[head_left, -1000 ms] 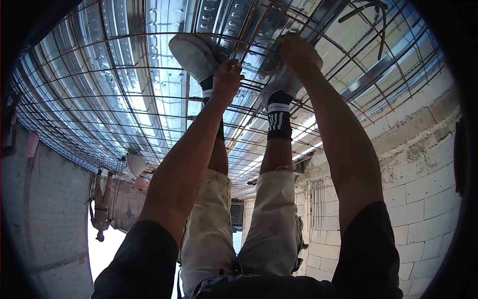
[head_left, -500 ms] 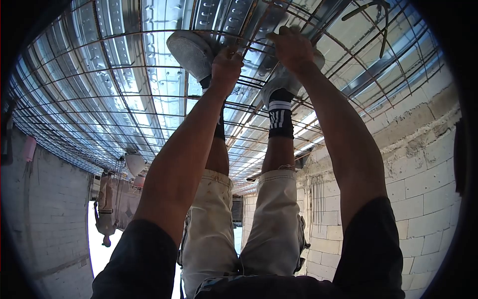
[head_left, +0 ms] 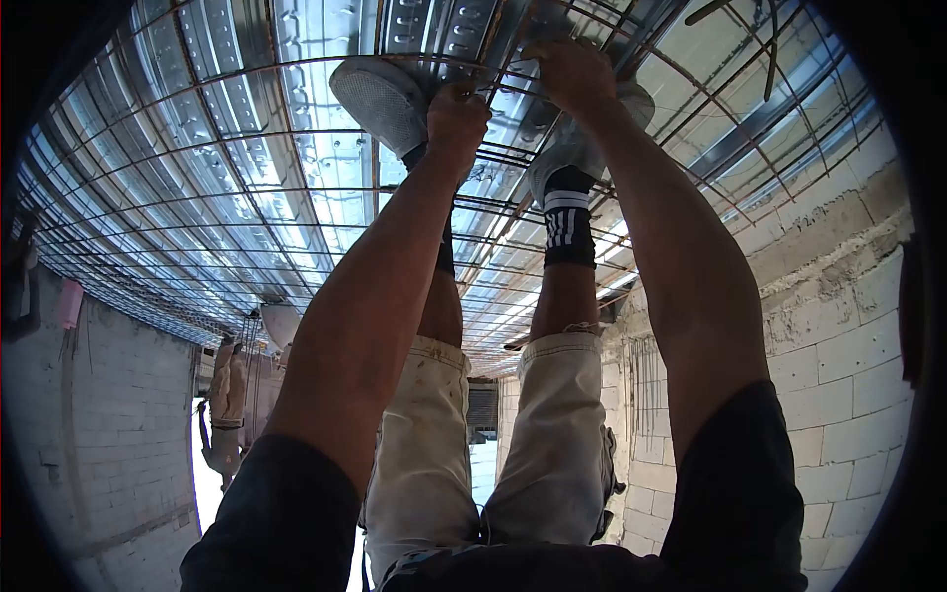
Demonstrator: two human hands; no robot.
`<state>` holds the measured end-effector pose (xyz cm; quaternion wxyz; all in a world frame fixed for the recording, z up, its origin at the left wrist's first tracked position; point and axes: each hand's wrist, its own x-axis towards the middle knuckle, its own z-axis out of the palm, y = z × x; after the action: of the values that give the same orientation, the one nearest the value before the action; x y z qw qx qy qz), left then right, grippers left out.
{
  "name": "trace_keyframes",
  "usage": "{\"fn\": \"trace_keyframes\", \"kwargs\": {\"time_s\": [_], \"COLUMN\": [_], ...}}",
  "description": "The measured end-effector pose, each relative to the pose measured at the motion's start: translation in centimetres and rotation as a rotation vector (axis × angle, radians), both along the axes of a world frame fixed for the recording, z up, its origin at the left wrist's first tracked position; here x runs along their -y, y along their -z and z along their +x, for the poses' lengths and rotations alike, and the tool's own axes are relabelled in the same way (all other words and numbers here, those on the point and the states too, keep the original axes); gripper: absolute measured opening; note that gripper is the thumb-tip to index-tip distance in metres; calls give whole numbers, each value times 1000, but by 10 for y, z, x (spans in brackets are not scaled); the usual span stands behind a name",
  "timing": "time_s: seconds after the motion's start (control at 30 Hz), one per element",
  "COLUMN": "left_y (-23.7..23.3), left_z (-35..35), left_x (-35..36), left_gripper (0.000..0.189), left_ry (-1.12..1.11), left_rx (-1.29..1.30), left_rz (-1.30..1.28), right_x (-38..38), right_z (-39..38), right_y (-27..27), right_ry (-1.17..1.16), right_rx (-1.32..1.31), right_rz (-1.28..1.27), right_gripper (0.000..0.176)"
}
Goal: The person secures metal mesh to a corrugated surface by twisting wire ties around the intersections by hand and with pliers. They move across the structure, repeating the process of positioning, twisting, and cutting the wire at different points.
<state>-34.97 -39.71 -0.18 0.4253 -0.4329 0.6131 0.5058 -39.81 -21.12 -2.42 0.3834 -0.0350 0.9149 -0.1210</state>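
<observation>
My left hand (head_left: 458, 116) is closed beside a crossing of the rusty rebar mesh (head_left: 281, 65), its thumb and fingers pinched together. What sits in that pinch is too small to make out. My right hand (head_left: 574, 77) curls its fingers down near the same bars, a short way to the right; whatever it grips is hidden by the hand. Beneath the mesh lies ribbed, shiny metal decking (head_left: 306, 109). My grey left shoe (head_left: 380, 97) is just left of my left hand, and my right shoe (head_left: 567, 158) stands below my right hand.
The view looks back between my legs, so the background appears upside down. Pale block walls rise at the right (head_left: 838, 395) and left (head_left: 128, 355). Another person (head_left: 227, 395) stands far behind at the left. Dark bent bars (head_left: 771, 49) lie at the upper right.
Both hands stay at the same bars, with small shifts: the left slightly rightward, the right slightly upward. The view has tilted a little. The distant person has changed posture, an arm now out.
</observation>
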Motion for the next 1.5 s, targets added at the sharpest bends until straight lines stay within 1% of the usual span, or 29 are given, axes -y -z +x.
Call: {"fn": "trace_keyframes", "kwargs": {"time_s": [0.03,0.1,0.13,0.17,0.2,0.33,0.43,0.53,0.57,0.63,0.67,0.73,0.8,0.83,0.87,0.93,1.0,1.03,1.07,1.17,1.23,1.27,1.33,1.37,1.4,1.47,1.5], "left_y": [24,26,5,-8,-8,-6,-6,-3,0,2,3,9,14,18,23,30,34,9,-6,-1,-2,-1,-3,-4,-5,3,8], "left_z": [18,19,0,-11,-12,-15,-18,-20,-23,-26,-27,-28,-26,-22,-17,-17,-16,-33,-43,-40,-32,-29,-21,-21,-20,-18,-18], "left_x": [8,7,-2,-7,-8,-11,-11,-9,-7,-4,-2,0,5,8,11,23,26,7,-5,-9,-1,2,1,-3,-7,-14,-15], "left_gripper": [38,38,38,38,37,34,33,34,35,34,34,34,31,29,28,20,16,14,14,15,18,21,24,25,27,29,29], "left_ry": [90,297,416,534,567,687,758,799,809,761,739,779,817,831,844,1328,962,343,-288,-474,823,1454,913,565,208,-668,-637], "left_rx": [-81,-156,-149,-141,-141,-164,-169,-162,-164,-183,-192,-180,-190,-210,-230,-273,17,290,533,634,270,32,90,161,198,342,312], "left_rz": [-20,-126,-214,-304,-315,-339,-350,-343,-339,-315,-304,-303,-316,-327,-338,-80,-5,-67,-124,-184,-149,-111,-124,-119,-138,-142,-165], "right_x": [2,6,8,8,8,3,-1,0,0,2,3,5,-1,-4,-3,2,4,4,4,4,3,2,2,2,1,0,0], "right_z": [-1,-4,-5,-6,-6,3,7,6,4,4,-3,-13,3,4,6,10,10,10,10,10,8,8,7,6,4,6,9], "right_y": [2,6,7,5,3,16,19,22,22,19,9,-6,8,8,7,7,10,15,21,35,37,37,38,38,39,42,43], "right_ry": [51,105,132,139,147,269,285,289,272,239,204,137,27,-29,-19,5,43,61,79,162,262,267,272,232,191,145,139], "right_rx": [89,182,228,208,187,165,144,167,158,150,129,87,-99,-193,-173,-132,-141,-146,-82,107,224,213,190,203,213,229,233], "right_rz": [11,6,2,-22,-46,-129,-186,-182,-139,-51,-12,60,-31,-72,-63,-47,-121,-158,-172,-244,-333,-362,-425,-404,-382,-354,-347], "right_gripper": [33,33,33,32,31,29,28,29,30,32,33,35,37,38,37,36,33,32,31,29,28,28,27,27,27,27,28]}}
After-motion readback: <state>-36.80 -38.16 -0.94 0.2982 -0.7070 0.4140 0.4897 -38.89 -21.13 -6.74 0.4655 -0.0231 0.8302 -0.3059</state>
